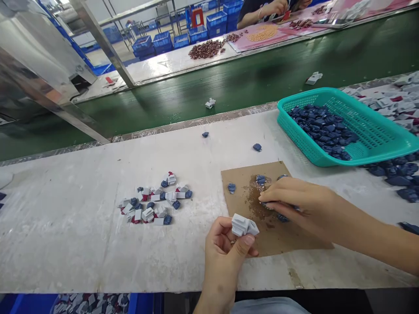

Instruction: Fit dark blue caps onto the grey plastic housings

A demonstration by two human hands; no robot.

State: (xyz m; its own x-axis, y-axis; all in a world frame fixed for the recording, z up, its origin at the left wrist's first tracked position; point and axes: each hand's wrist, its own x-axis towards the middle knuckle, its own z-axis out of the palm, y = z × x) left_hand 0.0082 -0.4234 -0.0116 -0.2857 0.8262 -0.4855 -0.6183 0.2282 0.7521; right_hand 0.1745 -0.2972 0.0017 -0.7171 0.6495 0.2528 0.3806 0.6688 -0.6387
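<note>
My left hand [229, 246] is closed, pinching a light grey blocky plastic part [242, 226] between thumb and fingers above the near edge of a cardboard sheet [238, 209]. Over the sheet, my right hand [294, 198] is closed in a pinch at a dark wet patch [257, 203]. A bit of a dark blue plastic piece shows under its fingertips; the rest is hidden. Around them on the cardboard lie several small dark blue pieces [261, 179], partly covered by my right hand. To the left is a loose group of light grey parts [149, 213] with blue and dark red bits on them.
A teal basket [322, 160] of dark blue pieces stands at right, with piles of grey parts [389, 102] and blue pieces [401, 172] beside it. Beyond runs a green conveyor belt [255, 80] carrying two grey parts. Across it, a person's hands [278, 8] work. A blue bin [140, 303] sits below.
</note>
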